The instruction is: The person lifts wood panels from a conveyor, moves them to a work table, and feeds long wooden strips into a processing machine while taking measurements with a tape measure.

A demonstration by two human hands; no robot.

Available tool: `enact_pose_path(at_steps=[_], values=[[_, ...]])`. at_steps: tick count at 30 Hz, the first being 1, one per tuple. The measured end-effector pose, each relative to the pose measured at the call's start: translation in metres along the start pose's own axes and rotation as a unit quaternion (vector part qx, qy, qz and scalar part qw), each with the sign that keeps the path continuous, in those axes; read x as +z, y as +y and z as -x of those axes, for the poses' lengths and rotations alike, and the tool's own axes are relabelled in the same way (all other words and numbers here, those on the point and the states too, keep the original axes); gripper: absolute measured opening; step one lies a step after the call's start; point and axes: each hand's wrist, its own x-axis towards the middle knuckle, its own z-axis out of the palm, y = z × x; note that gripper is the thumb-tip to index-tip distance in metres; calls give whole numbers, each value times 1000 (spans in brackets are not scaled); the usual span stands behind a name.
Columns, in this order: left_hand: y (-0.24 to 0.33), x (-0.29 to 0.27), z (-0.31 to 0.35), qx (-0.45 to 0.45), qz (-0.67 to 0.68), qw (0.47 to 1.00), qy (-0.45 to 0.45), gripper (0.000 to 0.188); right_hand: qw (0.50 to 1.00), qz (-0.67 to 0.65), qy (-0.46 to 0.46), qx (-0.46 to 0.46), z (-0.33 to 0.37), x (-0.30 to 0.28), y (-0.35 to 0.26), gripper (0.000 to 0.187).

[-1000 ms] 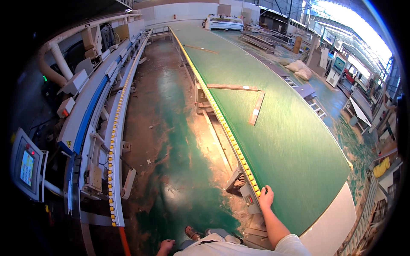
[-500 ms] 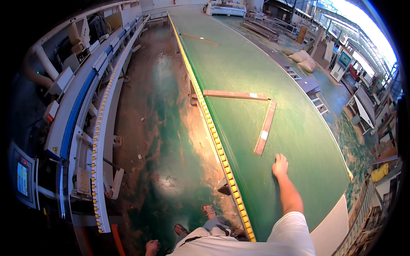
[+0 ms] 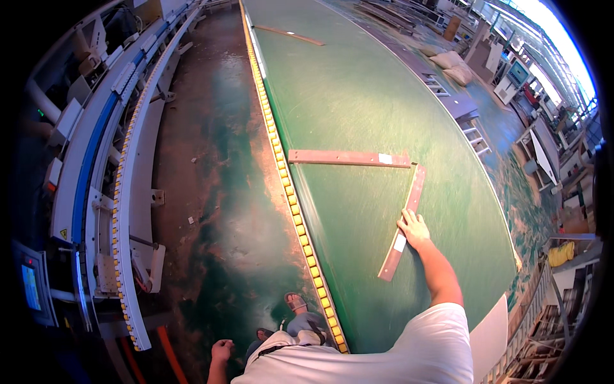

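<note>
My right hand point(image 3: 414, 228) lies across a reddish-brown wooden strip point(image 3: 394, 251) on the green table, fingers bent over it just above its white label. That strip runs slantwise, its far end close to the end of a second wooden strip point(image 3: 345, 157). The second strip lies crosswise, also with a white label, and reaches the table's left edge. Low at my left side hangs my left hand point(image 3: 222, 349), its fingers curled and nothing visible in them. The undersides of my right fingers are hidden.
A row of yellow rollers point(image 3: 296, 219) lines the left edge of the green table point(image 3: 358, 96). A third thin strip point(image 3: 289, 34) lies farther up. Beyond the floor aisle at left stands a long machine point(image 3: 96, 166) with a screen point(image 3: 31, 287). Sacks point(image 3: 453, 66) lie at right.
My right hand has moved forward from bare table onto the slanting strip. The view has shifted closer to the strips, which keep their places relative to each other.
</note>
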Motion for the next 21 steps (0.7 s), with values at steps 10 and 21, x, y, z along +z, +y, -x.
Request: enact_pose_path(at_steps=[10, 21], values=[[7, -37, -31, 94, -15, 995, 40, 28, 897, -359, 244, 81, -42, -234, -42, 40], [163, -170, 24, 252, 414, 874, -46, 46, 546, -732, -57, -404, -54, -393, -660, 29]])
